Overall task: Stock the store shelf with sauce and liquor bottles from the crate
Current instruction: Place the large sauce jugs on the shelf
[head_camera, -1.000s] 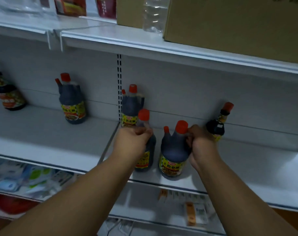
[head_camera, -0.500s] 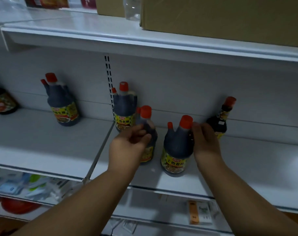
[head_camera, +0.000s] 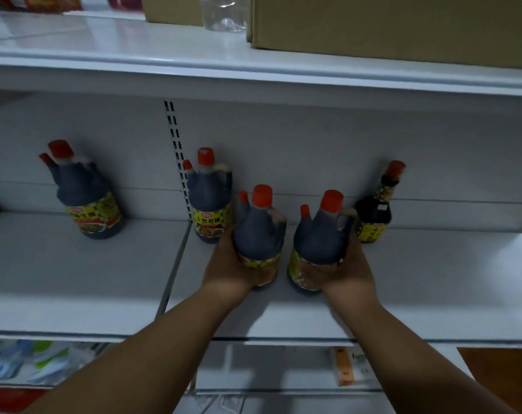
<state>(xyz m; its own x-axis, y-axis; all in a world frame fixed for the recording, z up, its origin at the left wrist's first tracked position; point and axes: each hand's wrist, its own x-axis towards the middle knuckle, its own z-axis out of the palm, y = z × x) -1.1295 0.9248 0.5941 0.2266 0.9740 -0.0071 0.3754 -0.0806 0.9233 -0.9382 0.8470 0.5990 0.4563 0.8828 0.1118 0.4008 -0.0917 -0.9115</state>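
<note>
Left hand cups one soy sauce jug, right hand another soy sauce jug, both low on the shelf; pushed back, either risks toppling the bottles just behind.

You see two dark sauce jugs with red caps upright side by side on the white shelf, a matching jug behind them and a slimmer dark bottle at right.
</note>
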